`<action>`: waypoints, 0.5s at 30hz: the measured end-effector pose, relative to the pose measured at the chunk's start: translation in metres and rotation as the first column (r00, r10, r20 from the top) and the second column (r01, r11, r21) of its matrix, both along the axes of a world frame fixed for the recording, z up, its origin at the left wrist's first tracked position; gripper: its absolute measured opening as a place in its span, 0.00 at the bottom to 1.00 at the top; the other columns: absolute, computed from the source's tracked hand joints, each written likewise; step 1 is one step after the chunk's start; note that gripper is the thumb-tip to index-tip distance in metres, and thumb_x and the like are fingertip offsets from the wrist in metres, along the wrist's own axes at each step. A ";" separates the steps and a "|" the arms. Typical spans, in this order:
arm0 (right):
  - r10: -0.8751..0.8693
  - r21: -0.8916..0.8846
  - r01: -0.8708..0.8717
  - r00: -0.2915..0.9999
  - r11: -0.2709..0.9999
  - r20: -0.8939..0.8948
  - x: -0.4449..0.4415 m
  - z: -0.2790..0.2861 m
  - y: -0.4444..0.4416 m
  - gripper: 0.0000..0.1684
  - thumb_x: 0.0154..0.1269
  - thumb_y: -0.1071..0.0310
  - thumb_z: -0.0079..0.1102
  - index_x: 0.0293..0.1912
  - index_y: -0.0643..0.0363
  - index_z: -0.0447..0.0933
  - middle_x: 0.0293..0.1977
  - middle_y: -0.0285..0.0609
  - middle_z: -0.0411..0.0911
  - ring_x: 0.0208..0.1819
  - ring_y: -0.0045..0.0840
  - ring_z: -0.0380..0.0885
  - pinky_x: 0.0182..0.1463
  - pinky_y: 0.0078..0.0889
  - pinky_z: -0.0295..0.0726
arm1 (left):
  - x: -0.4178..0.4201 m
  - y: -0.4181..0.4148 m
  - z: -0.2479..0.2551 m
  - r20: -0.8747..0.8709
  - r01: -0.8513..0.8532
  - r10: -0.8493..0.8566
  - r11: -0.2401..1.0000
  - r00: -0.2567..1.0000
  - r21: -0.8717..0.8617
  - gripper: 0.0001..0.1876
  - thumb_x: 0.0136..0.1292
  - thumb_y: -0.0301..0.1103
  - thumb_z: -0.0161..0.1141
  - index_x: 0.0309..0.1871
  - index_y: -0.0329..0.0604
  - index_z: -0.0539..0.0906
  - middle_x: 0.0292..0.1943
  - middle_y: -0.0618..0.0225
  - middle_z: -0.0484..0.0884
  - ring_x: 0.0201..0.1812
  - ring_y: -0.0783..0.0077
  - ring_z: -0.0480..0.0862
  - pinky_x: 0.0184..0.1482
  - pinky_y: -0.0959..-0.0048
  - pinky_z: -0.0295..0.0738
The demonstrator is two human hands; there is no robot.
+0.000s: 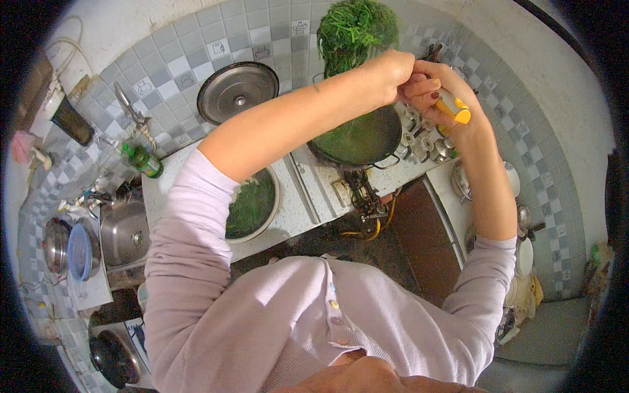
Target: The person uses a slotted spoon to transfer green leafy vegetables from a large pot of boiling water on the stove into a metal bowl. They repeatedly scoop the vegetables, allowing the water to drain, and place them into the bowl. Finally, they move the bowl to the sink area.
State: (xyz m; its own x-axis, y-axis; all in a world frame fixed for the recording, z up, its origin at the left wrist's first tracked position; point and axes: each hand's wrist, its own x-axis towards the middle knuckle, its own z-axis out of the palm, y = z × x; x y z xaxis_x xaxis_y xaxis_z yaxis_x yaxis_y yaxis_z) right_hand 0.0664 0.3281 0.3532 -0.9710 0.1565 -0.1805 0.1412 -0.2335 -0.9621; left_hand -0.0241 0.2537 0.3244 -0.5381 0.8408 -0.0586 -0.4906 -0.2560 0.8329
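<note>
My left hand reaches across to the right, its fingers bent and mostly hidden, touching or nearly touching my right hand. The curled fingers of my right hand are around a small container with a yellow cap; its body is largely covered. Both hands are above the right side of a dark wok, which stands on a gas stove and holds greenish contents. Behind the wok rises a tall heap of leafy greens. A round basin with more greens in liquid is partly hidden by my left arm.
A large metal lid leans on the tiled wall. A green bottle stands near the faucet and the steel sink. Small jars crowd the wok's right side. Hoses and burner parts show below it.
</note>
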 end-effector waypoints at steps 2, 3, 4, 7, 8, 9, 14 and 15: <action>0.064 0.093 -0.061 0.997 0.994 -0.030 0.001 0.006 -0.017 0.09 0.66 0.70 0.43 0.28 0.58 0.66 0.16 0.26 0.64 0.12 0.05 0.59 0.13 0.09 0.55 | -0.003 -0.014 0.002 -0.004 -0.024 0.024 1.000 1.000 0.010 0.13 0.65 0.25 0.40 0.36 0.25 0.77 0.28 0.56 0.79 0.23 0.72 0.83 0.24 0.80 0.83; 0.143 0.030 -0.142 0.989 0.989 -0.038 0.001 0.009 -0.018 0.09 0.66 0.70 0.43 0.28 0.58 0.66 0.16 0.26 0.64 0.12 0.04 0.59 0.13 0.09 0.54 | 0.003 -0.026 0.009 -0.016 -0.017 0.018 0.999 1.000 0.031 0.13 0.65 0.25 0.40 0.36 0.25 0.76 0.28 0.57 0.79 0.23 0.72 0.83 0.25 0.79 0.84; 0.208 -0.035 -0.209 0.977 0.977 -0.046 0.001 0.008 -0.015 0.10 0.67 0.69 0.43 0.28 0.58 0.66 0.16 0.26 0.65 0.12 0.04 0.59 0.13 0.09 0.54 | 0.009 -0.034 0.014 -0.025 0.001 0.000 0.999 1.000 0.049 0.13 0.65 0.25 0.40 0.36 0.25 0.76 0.28 0.57 0.79 0.23 0.71 0.83 0.26 0.77 0.84; 0.286 -0.066 -0.288 0.958 0.955 -0.036 0.009 0.014 -0.031 0.11 0.68 0.68 0.42 0.29 0.59 0.66 0.17 0.28 0.65 0.12 0.03 0.57 0.13 0.08 0.52 | 0.015 -0.053 0.008 -0.124 -0.066 0.075 0.995 0.989 0.073 0.13 0.65 0.27 0.41 0.37 0.27 0.76 0.32 0.57 0.80 0.29 0.68 0.84 0.35 0.71 0.85; 0.213 0.044 -0.212 0.977 0.976 -0.019 0.012 0.015 -0.048 0.11 0.68 0.68 0.42 0.29 0.58 0.66 0.17 0.27 0.65 0.12 0.03 0.56 0.12 0.08 0.52 | 0.018 -0.067 0.007 -0.152 -0.080 0.089 0.995 0.984 0.068 0.13 0.66 0.27 0.41 0.37 0.27 0.76 0.33 0.57 0.80 0.31 0.67 0.84 0.36 0.70 0.84; 0.135 0.162 -0.130 0.991 0.978 -0.018 0.016 0.015 -0.061 0.11 0.68 0.67 0.42 0.28 0.57 0.66 0.17 0.27 0.65 0.12 0.03 0.56 0.12 0.08 0.51 | 0.025 -0.081 0.009 -0.186 -0.088 0.099 0.994 0.978 0.069 0.13 0.66 0.28 0.41 0.37 0.28 0.76 0.34 0.57 0.80 0.32 0.66 0.84 0.38 0.69 0.84; 0.270 0.110 -0.283 0.956 0.953 0.118 0.019 -0.017 -0.096 0.19 0.66 0.59 0.45 0.19 0.50 0.60 0.10 0.24 0.58 0.09 0.08 0.55 0.13 0.17 0.51 | 0.043 -0.140 -0.031 -0.095 -0.097 0.109 0.987 0.989 0.127 0.14 0.69 0.36 0.45 0.39 0.33 0.78 0.33 0.61 0.81 0.32 0.71 0.82 0.37 0.72 0.81; 0.315 0.076 -0.326 0.940 0.942 0.131 0.015 -0.030 -0.101 0.19 0.67 0.59 0.46 0.19 0.50 0.59 0.09 0.24 0.57 0.09 0.08 0.55 0.12 0.16 0.52 | 0.047 -0.150 -0.046 -0.104 -0.171 0.183 0.978 0.978 0.116 0.15 0.69 0.37 0.47 0.39 0.34 0.78 0.33 0.62 0.81 0.31 0.72 0.82 0.37 0.73 0.80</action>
